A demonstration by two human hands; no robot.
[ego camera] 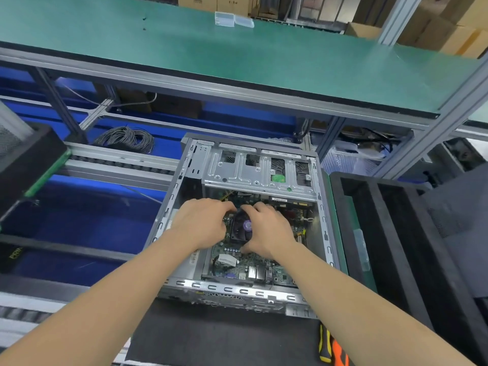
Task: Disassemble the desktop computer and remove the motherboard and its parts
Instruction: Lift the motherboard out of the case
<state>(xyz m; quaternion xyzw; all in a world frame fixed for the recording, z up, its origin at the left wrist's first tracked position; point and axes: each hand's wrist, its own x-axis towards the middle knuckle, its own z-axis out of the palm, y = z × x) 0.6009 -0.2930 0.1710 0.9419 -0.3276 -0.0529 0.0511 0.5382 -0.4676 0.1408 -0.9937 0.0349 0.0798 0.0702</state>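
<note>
L hand (203,223) & R hand (267,229) grips clamped on CPU fan (241,227); case (237,289) on black mat (224,336), green shelf (237,62) above.

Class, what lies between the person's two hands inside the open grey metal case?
A black cooling fan with a round purple label, seen in the head view.

Cooler fan (241,228): edges hidden under gripping left hand (200,225) and right hand (266,231). Motherboard (253,260): far part concealed beneath drive cage (258,167). Tool handles (326,344): cut off at bottom edge.
</note>
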